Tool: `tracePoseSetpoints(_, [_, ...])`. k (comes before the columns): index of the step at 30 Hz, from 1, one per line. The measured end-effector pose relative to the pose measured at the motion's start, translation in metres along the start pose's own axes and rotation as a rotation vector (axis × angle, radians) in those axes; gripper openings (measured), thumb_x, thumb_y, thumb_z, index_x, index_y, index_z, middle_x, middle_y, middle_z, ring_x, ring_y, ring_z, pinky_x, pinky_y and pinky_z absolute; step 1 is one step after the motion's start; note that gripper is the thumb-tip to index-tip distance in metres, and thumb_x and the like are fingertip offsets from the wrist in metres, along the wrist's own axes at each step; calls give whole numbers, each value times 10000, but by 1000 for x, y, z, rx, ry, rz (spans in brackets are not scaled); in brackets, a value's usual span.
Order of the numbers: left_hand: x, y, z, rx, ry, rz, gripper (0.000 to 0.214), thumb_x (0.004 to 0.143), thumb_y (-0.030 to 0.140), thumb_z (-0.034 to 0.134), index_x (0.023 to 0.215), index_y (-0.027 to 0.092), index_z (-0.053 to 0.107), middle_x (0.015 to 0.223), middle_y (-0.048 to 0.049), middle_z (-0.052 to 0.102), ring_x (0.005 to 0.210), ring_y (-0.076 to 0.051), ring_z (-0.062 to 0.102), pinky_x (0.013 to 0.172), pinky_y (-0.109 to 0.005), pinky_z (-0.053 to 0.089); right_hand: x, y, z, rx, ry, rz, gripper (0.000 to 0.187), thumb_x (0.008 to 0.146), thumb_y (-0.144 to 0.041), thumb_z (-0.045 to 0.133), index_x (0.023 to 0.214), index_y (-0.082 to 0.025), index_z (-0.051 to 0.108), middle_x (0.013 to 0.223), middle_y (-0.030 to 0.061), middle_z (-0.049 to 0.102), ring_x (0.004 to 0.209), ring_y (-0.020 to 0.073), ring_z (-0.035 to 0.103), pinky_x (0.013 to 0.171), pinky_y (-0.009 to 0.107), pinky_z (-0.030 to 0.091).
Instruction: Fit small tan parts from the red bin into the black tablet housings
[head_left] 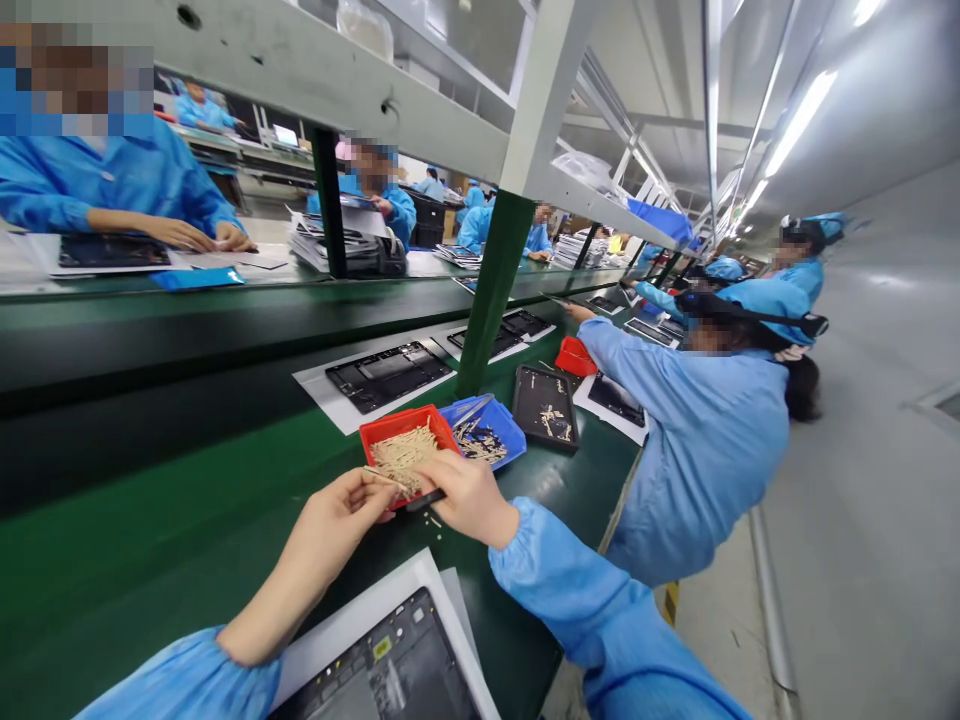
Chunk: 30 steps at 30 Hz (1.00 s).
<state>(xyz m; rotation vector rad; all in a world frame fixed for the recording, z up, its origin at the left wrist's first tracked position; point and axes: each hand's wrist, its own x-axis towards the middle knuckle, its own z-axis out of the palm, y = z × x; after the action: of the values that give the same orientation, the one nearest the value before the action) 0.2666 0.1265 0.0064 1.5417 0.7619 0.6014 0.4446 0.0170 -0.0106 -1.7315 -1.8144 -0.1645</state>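
My left hand (pixel 349 508) pinches a thin beige strip (pixel 384 478) at the near edge of a red bin (pixel 367 440). Many similar beige strips (pixel 405 452) fill that bin. Close beside it, my right hand (pixel 466 496) is closed around a slim black tool (pixel 426 501), its tip hidden near the left fingers. A few tiny beige bits (pixel 433 522) lie on the green bench just below. Nearest to me, a black tablet housing (pixel 397 660) with small parts inside rests on a white sheet (pixel 409 580).
A blue bin (pixel 514 440) with tweezers and dark and beige pieces adjoins the red one. Beyond stand a black tray (pixel 525 405) and a green post (pixel 487 300). More tablet housings (pixel 390 375) lie along the bench (pixel 187 480). A co-worker (pixel 697 430) sits at the right.
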Motion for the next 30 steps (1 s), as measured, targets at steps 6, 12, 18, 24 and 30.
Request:
tracePoseSetpoints(6, [-5, -5, 0, 67, 33, 79, 531, 672, 705, 813, 942, 253, 746, 888, -49, 817, 832, -257, 759, 810, -362, 607, -5, -19, 3, -33, -62, -86, 298, 1047, -127, 571, 1248, -213, 774, 1169, 97, 813, 1113, 220, 776, 1006, 329, 629])
tracePoseSetpoints(12, [-6, -8, 0, 139, 6, 108, 485, 715, 659, 768, 1012, 276, 739, 939, -41, 829, 901, -270, 773, 854, -361, 606, -2, -7, 6, 102, -38, 74, 80, 989, -181, 699, 971, -204, 774, 967, 54, 791, 917, 191, 761, 848, 281, 603])
tracePoseSetpoints(18, [-3, -6, 0, 211, -130, 133, 498, 814, 736, 647, 766, 244, 704, 732, -22, 715, 715, -217, 671, 686, -315, 541, 7, 12, 1, 313, 149, 295, 105, 976, -207, 718, 1007, -183, 816, 962, 74, 791, 910, 213, 739, 850, 319, 584])
tracePoseSetpoints(24, [-7, -6, 2, 303, -236, 167, 544, 904, 742, 524, 786, 242, 705, 742, -13, 707, 725, -207, 652, 708, -312, 529, 8, 0, -5, 576, -22, 280, 200, 1027, -334, 692, 992, -192, 830, 878, 38, 768, 806, 187, 684, 721, 285, 548])
tracePoseSetpoints(30, [-11, -1, 4, 386, -255, 217, 547, 932, 730, 449, 717, 254, 614, 689, -2, 661, 660, -198, 623, 638, -308, 508, 8, -4, -8, 690, -82, 296, 211, 976, -342, 724, 874, -168, 784, 776, 3, 678, 692, 137, 557, 627, 252, 435])
